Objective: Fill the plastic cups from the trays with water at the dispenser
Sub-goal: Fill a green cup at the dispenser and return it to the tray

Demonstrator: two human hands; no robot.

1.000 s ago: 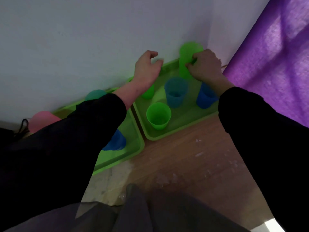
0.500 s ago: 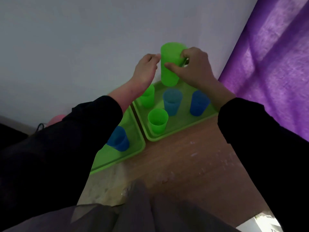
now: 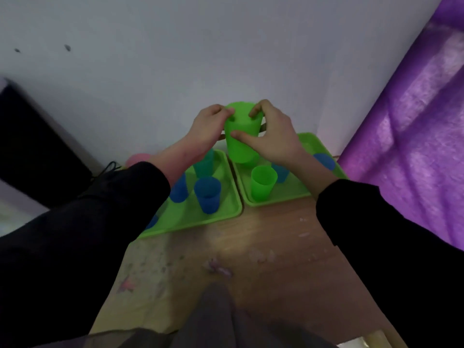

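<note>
Two green trays, the left tray and the right tray, lie side by side on the floor at the far wall. The green cup is held above the right tray's far end. Raise it vertically, clear of the standing cups. The left hand pinches its upper left side with curled fingers. The right hand wraps it, thumb across the near face.

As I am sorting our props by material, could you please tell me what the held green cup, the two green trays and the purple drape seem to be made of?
The green cup looks like plastic, matte, in one even colour. The left tray and right tray: likely moulded plastic, smooth, with rounded raised rims. The purple drape: probably fabric, faintly shiny; it hangs in folds.
</note>
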